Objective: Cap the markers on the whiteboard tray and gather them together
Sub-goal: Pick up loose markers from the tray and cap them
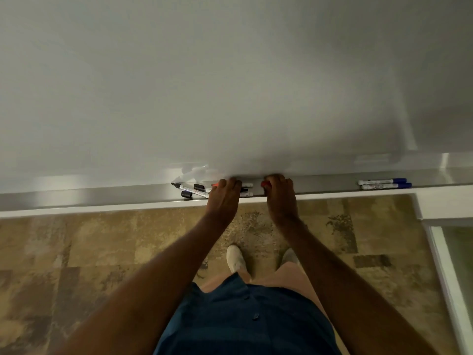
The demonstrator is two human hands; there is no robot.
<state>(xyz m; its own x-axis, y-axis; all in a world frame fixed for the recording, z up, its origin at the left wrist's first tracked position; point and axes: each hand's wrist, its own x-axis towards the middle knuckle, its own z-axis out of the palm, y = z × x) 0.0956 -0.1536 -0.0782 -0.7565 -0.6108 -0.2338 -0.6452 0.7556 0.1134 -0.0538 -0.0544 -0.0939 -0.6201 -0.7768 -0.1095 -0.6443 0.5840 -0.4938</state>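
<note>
Both hands reach over the near lip of the whiteboard tray (pixel 76 197), which holds all the markers. The left hand (pixel 223 198) curls its fingers over a red marker (pixel 214 185), and the right hand (pixel 281 198) curls round a red cap (pixel 263 184). Just left of the left fingers lie the black markers (pixel 190 190) and loose black caps (pixel 199 187); between the hands white barrels (pixel 247 190) show; well right of the right fingers lie two blue-capped markers (pixel 384 183), against the whiteboard (pixel 230 85).
</note>
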